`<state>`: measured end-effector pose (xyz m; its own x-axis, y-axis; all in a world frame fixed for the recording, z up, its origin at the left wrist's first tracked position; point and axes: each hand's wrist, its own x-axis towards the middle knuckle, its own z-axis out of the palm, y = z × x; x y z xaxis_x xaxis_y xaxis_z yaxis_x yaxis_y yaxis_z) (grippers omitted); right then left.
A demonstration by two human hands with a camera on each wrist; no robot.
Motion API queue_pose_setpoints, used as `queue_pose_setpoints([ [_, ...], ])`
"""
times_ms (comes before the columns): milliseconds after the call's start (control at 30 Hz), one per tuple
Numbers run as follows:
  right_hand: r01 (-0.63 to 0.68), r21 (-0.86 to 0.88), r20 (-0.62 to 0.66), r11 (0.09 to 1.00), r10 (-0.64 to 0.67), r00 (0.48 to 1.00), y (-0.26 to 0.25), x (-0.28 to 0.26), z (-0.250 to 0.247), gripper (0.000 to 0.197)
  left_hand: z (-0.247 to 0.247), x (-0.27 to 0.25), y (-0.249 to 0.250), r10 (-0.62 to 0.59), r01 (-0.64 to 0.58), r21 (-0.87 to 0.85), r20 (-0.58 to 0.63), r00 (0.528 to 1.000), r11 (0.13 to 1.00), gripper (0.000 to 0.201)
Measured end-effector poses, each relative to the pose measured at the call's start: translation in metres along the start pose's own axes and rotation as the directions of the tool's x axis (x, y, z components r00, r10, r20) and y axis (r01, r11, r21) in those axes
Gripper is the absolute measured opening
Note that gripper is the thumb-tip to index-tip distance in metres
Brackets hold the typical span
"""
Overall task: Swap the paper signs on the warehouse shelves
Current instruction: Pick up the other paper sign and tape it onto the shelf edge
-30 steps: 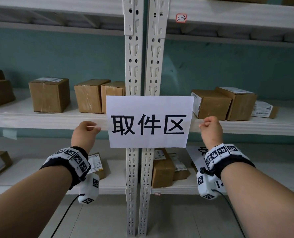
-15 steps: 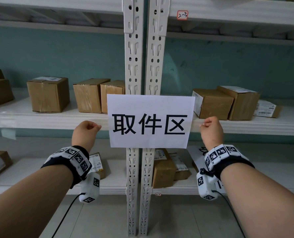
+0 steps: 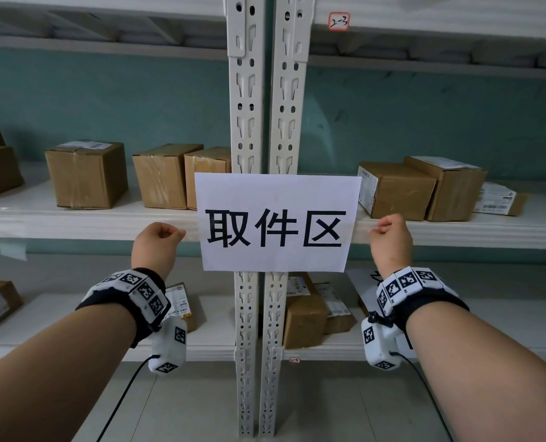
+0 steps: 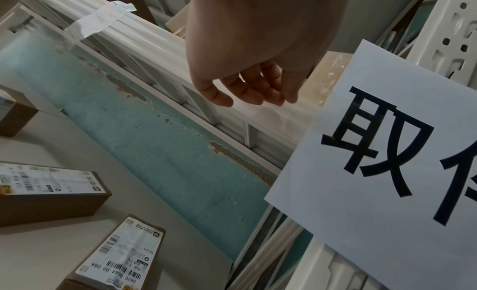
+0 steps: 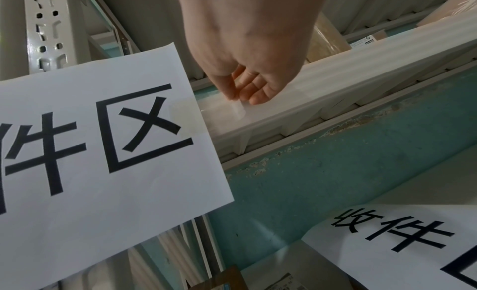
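A white paper sign [image 3: 278, 221] with three black characters hangs on the front edge of the middle shelf [image 3: 74, 224], across the two white uprights. Clear tape runs from each side of the sign onto the shelf edge. My left hand [image 3: 179, 232] is at the sign's left side, fingers curled, pinching the end of the left tape strip [image 4: 284, 113]. My right hand [image 3: 377, 229] at the right side pinches the end of the right tape strip [image 5: 224, 109]. A second sign [image 5: 400, 243] lies flat on the lower shelf, below my right wrist.
Brown cardboard boxes [image 3: 86, 175] stand on the middle shelf on both sides of the uprights [image 3: 246, 90], and more boxes [image 3: 303, 314] sit on the lower shelf. A leftover piece of tape [image 4: 100, 19] clings to the shelf edge further left. A teal wall lies behind.
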<state>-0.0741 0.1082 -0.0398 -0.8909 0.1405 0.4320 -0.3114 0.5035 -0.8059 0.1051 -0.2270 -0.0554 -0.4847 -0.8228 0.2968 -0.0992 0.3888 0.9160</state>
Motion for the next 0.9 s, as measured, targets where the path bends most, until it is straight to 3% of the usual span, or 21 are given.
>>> queue_pose_setpoints([
  [900, 0.023, -0.013, -0.018, 1.000, -0.024, 1.000, 0.0042, -0.0007, 0.0080, 0.011, 0.0082, 0.0039, -0.0070, -0.039, 0.039, -0.010, -0.011, 0.999, 0.999, 0.017],
])
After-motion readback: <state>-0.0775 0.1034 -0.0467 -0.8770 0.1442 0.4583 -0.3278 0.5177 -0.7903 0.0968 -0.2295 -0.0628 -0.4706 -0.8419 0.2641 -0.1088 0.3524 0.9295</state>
